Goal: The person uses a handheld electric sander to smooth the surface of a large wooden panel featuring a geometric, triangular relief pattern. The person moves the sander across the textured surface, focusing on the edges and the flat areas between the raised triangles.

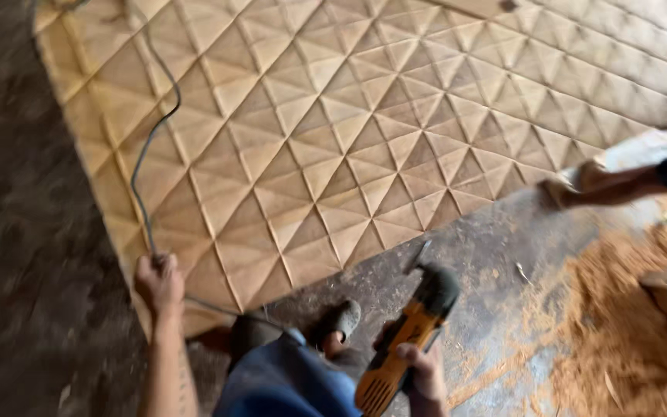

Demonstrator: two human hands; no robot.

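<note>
While the right hand (420,371) grips an orange and black power tool (407,340) by its body, fingers wrapped around the orange housing, the left hand (160,282) is closed on a grey power cord (148,154) at the near edge of a large carved wooden panel (364,131). That panel lies flat on the floor (32,232), its near corner close to the person's sandalled foot (340,320), and the tool hangs over bare floor just off the panel's near edge. The tool looks solid and moderately heavy, with a hard, stiff casing; its dark front end carries what seems to be a thin blade, blurred here, so the body behind that end is the safe place to hold it, as the hand does now. The cord is soft and limp, looping across the panel's left side towards its far left corner, and would likely snag on the raised ridges if dragged. The panel itself appears rigid, broad and awkward for one person, best taken at its edges. Sawdust (627,324) lies heaped on the floor to the right, and another person's leg (611,181) stands near the panel's right edge.
</note>
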